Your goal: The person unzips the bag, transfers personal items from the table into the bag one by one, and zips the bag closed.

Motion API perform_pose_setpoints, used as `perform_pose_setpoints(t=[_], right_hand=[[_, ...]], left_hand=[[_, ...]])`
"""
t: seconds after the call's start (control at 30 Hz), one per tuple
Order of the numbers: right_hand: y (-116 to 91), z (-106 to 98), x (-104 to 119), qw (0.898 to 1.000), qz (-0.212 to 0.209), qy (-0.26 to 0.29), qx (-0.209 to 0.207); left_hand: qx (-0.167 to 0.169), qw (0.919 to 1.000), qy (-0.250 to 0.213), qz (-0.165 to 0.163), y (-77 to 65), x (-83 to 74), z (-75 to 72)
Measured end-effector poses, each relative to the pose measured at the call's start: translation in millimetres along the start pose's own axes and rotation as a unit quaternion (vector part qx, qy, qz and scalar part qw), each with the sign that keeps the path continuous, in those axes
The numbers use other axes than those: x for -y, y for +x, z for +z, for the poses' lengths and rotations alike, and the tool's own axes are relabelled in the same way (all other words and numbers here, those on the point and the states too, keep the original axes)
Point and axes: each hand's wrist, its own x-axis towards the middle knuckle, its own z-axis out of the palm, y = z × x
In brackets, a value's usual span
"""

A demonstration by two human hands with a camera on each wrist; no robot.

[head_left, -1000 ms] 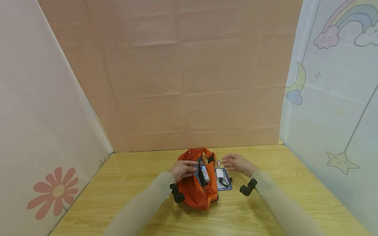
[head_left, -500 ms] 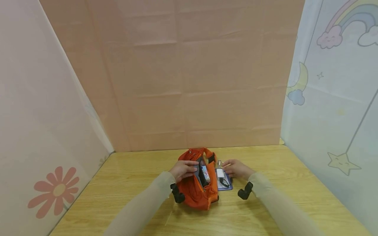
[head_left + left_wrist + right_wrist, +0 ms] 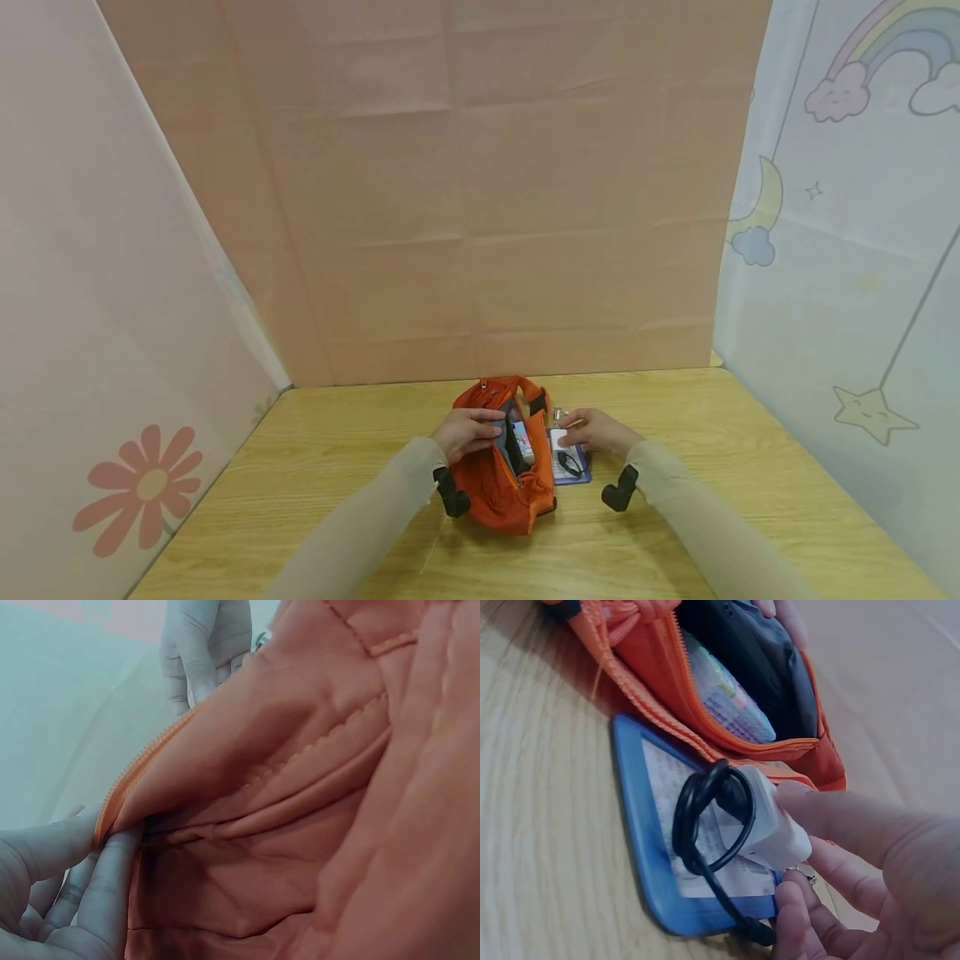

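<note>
My left hand [image 3: 463, 433] holds the zippered edge of an orange waist bag [image 3: 483, 492]; in the left wrist view its thumb and fingers pinch the zipper tape [image 3: 135, 769]. The bag's mouth is spread, showing a dark grey lining and a colourfully printed packet [image 3: 727, 705] inside. Beside the bag, my right hand [image 3: 600, 431] pinches a white charger plug [image 3: 772, 829] between thumb and fingers. A looped black cable [image 3: 681, 817] is plugged into it. Under the charger lies a blue-framed card holder [image 3: 649, 855] with a printed white sheet.
A small clear item with a metallic top [image 3: 557, 412] stands just behind the charger. The orange strap with a black buckle [image 3: 537, 403] curves at the bag's far end. The wooden table [image 3: 337, 467] ends at a peach cloth [image 3: 375, 250], with patterned cloths on both sides.
My right hand has moved left and down onto the charger, and its fingers have closed on it. The left hand keeps holding the bag's edge.
</note>
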Motion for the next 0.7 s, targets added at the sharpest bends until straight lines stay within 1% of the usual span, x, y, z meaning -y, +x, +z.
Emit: perform_pose_setpoints(t=[0.1, 0.3, 0.5, 0.6, 0.7], right_hand=[[-0.5, 1.0, 0.5, 1.0, -0.005, -0.005, 0.001], [-1.7, 5.7, 5.6, 1.0, -0.001, -0.02, -0.007], [-4.7, 12.1, 15.0, 0.996, 0.01, -0.078, -0.032], [-5.2, 15.2, 18.0, 0.994, 0.007, -0.106, -0.039], [-5.7, 18.1, 19.7, 0.994, 0.006, -0.103, -0.043]], left_hand=[[-0.001, 1.0, -0.001, -0.001, -0.1, -0.5, -0.2], [0.002, 1.0, 0.001, 0.002, -1.8, -0.7, -0.2], [0.0, 1.0, -0.001, 0.002, -2.4, -1.0, -0.5], [-0.001, 1.0, -0.001, 0.002, -2.7, -1.3, -0.6], [-0.001, 1.0, 0.002, 0.002, -2.7, -1.0, -0.5]])
